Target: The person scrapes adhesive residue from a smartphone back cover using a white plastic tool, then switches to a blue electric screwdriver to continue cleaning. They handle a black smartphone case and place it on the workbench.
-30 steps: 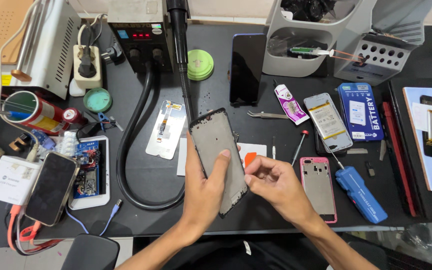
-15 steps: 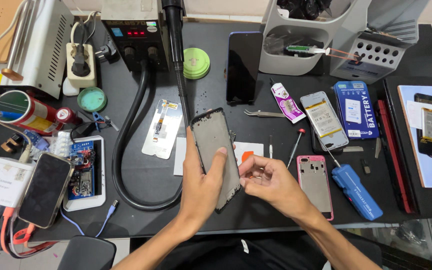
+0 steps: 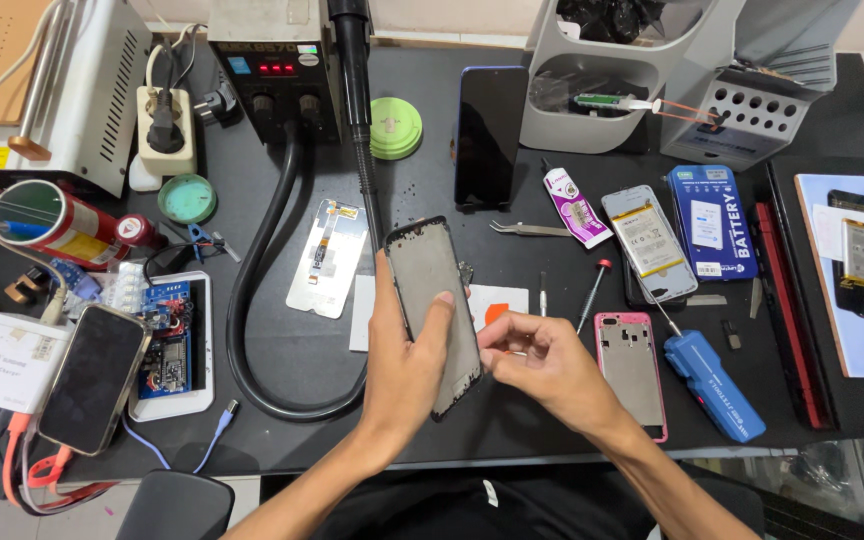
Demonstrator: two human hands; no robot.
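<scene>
The left hand (image 3: 407, 375) is wrapped around a dark phone frame (image 3: 432, 310), fingers behind it and the thumb pressed flat on its grey inner face, holding it tilted above the dark surface (image 3: 282, 420). The right hand (image 3: 552, 370) is curled narrow, its fingertips (image 3: 489, 352) pinched together against the frame's right edge about halfway down; whether they hold something small there cannot be told.

Under the frame lies a white card with an orange patch (image 3: 492, 305), half covered. Just right of the right hand a pink phone case (image 3: 637, 370) lies flat, nearly touching the knuckles, with a blue tool (image 3: 717, 385) beside it. A thin screwdriver with a red top (image 3: 592, 292) and tweezers (image 3: 532, 229) sit above the hand, near but apart.

To the left, a thick black hose (image 3: 252, 330) loops from the hot-air station (image 3: 272, 70) down around the left forearm, closing off that side; inside the loop lies a white phone back plate (image 3: 330, 255). Further left, a black phone (image 3: 92, 378) rests over a white tray holding a blue circuit board (image 3: 167, 345).

Toward the back edge stand a black phone screen (image 3: 489, 135), a green round tin (image 3: 395, 127) and a grey tool holder (image 3: 612, 80). The barest stretch of surface is the strip along the near edge under the wrists.
</scene>
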